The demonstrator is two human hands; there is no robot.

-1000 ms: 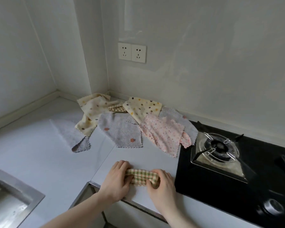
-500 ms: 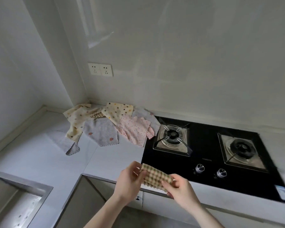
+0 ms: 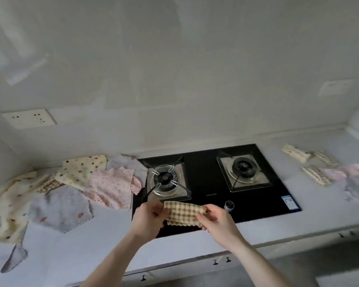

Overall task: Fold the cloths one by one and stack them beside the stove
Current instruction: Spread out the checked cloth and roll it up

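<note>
A folded green-and-cream checked cloth (image 3: 183, 213) hangs in the air over the front edge of the black stove (image 3: 207, 183). My left hand (image 3: 148, 219) pinches its left end and my right hand (image 3: 218, 221) pinches its right end. Left of the stove lies a loose heap of unfolded cloths: a pink dotted one (image 3: 110, 186), a yellow dotted one (image 3: 82, 170), a grey one (image 3: 60, 208) and a cream one (image 3: 10, 206). On the counter right of the stove sit several folded cloths (image 3: 321, 168), blurred.
The stove has two burners (image 3: 166, 179) (image 3: 244, 167) and a knob (image 3: 229, 204) near its front. A wall socket (image 3: 29, 118) is at the back left. The white counter (image 3: 75, 253) runs along the front, with cabinet handles below its edge.
Both hands have lifted the checked cloth off the counter and carried it right, over the stove's front. My view has swung right, so the folded cloths right of the stove now show.
</note>
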